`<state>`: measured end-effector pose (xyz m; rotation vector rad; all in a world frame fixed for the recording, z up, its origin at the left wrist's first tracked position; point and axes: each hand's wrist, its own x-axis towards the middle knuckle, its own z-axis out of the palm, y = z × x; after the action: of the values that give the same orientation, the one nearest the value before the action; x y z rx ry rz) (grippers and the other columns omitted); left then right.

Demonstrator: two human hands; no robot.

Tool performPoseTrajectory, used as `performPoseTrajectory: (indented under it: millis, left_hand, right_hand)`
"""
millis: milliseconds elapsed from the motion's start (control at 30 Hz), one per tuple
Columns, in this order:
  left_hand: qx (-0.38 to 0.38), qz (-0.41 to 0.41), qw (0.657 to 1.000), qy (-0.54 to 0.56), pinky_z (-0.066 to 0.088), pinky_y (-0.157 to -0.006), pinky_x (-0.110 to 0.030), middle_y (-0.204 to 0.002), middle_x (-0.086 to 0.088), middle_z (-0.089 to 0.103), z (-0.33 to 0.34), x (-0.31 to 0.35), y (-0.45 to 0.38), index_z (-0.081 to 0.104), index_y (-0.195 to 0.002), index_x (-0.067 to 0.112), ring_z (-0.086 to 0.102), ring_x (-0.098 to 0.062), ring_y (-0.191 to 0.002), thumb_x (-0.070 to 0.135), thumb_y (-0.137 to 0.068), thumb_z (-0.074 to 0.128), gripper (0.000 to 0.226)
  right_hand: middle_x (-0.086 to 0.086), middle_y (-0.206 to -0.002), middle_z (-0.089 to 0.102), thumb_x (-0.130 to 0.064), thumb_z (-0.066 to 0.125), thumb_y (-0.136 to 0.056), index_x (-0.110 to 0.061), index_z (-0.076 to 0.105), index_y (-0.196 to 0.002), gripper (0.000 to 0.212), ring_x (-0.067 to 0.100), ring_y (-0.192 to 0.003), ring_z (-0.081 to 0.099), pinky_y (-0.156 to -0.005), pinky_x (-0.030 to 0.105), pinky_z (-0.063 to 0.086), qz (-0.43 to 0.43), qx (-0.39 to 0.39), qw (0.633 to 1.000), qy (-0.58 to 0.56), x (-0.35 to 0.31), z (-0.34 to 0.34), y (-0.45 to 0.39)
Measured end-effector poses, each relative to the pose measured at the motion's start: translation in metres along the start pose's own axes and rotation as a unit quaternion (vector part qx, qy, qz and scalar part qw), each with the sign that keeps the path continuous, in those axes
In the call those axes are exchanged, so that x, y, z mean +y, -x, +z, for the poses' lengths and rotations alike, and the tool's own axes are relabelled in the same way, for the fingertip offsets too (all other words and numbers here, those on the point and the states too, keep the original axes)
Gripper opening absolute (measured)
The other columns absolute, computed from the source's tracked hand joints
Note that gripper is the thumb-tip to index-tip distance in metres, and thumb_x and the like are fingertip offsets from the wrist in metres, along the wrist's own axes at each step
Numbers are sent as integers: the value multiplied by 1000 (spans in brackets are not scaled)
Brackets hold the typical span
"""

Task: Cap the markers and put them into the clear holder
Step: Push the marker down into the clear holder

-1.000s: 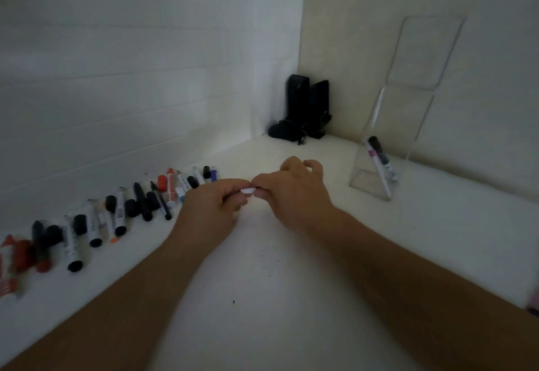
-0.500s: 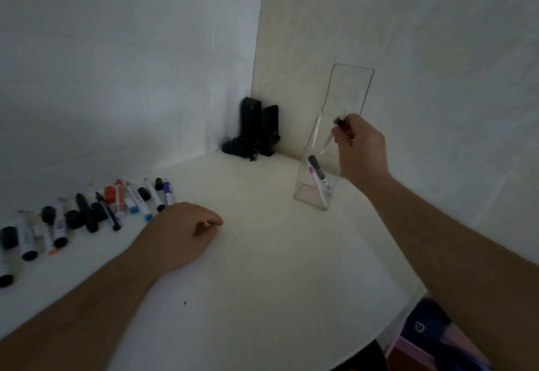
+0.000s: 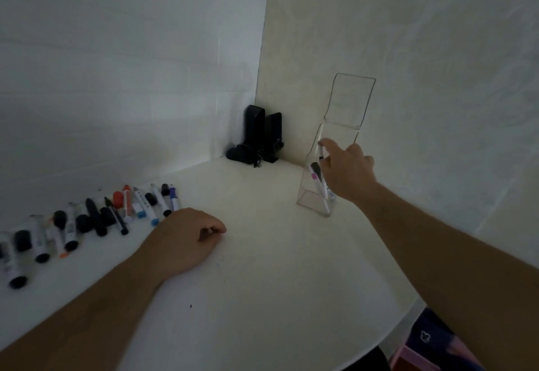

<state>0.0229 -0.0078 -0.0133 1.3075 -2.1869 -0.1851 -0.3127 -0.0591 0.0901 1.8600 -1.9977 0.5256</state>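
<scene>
Plain room corner: bare white walls (image 3: 131, 64), white tabletop (image 3: 262, 268).

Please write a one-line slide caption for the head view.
Right hand lowers a marker into the clear holder; left hand rests by the markers row.

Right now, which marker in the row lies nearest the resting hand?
The purple-banded marker at the row's right end; it lies closest to the left hand, the others stretching away leftward.

Single head cam, wide-angle, looked forward and down across the bench (image 3: 262, 283) toward the wall corner; both forearms entered from the bottom edge, close in.
</scene>
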Motion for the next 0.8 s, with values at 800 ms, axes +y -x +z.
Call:
performPoseTrajectory:
  millis: [800]
  left_hand:
    - [-43, -89, 989, -108, 49, -55, -32, -53, 2, 50, -23, -12, 6, 48, -59, 20, 49, -7, -52, 53, -77, 46, 38]
  right_hand:
    - [11, -140, 55, -36, 48, -102, -28, 46, -149, 47, 26, -120, 57, -98, 31, 43, -193, -245, 892, -328, -228, 90, 16]
